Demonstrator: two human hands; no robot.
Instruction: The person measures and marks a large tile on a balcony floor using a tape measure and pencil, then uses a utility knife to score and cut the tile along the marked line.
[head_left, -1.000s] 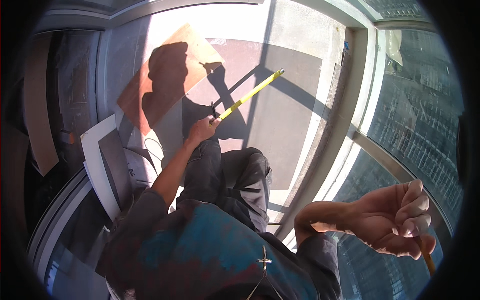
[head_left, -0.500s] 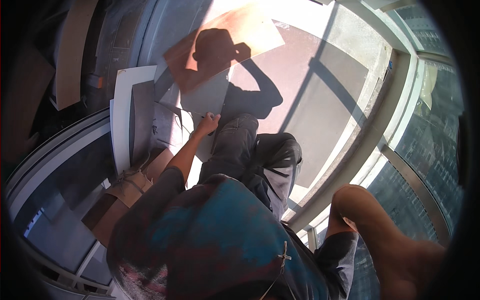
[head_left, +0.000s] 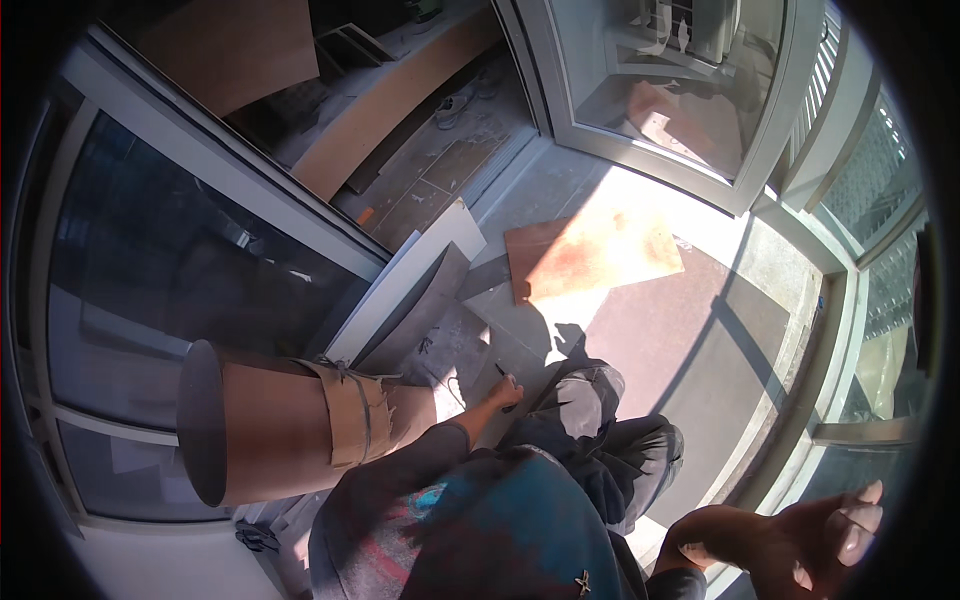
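Note:
My left hand [head_left: 508, 393] is low beside my bent knees, its fingers closed on a slim dark tool [head_left: 500, 370] whose tip points up and away; its exact kind is too small to tell. Under it lies grey floor covering [head_left: 515, 345]. At the right edge my right hand [head_left: 830, 538] is raised off the floor, palm turned up, fingers loosely bent and apart, with nothing visible in it. A large flat grey-brown sheet [head_left: 690, 335] covers the floor ahead of my knees. An orange-brown sheet [head_left: 590, 255], partly in bright sun, overlaps its far side.
To my left lies a big brown roll [head_left: 270, 430], tied with string around a cardboard band [head_left: 350, 415]. Beside it a white board [head_left: 400, 280] and a curved dark sheet [head_left: 420, 315] lean by the sliding-door frame. A glass door [head_left: 680, 90] stands beyond; windows [head_left: 880, 250] line the right.
My view has swung left, bringing the whole roll and the glass door into sight. My right hand has come into fuller view with its fingers showing. My left hand stays low near my knees.

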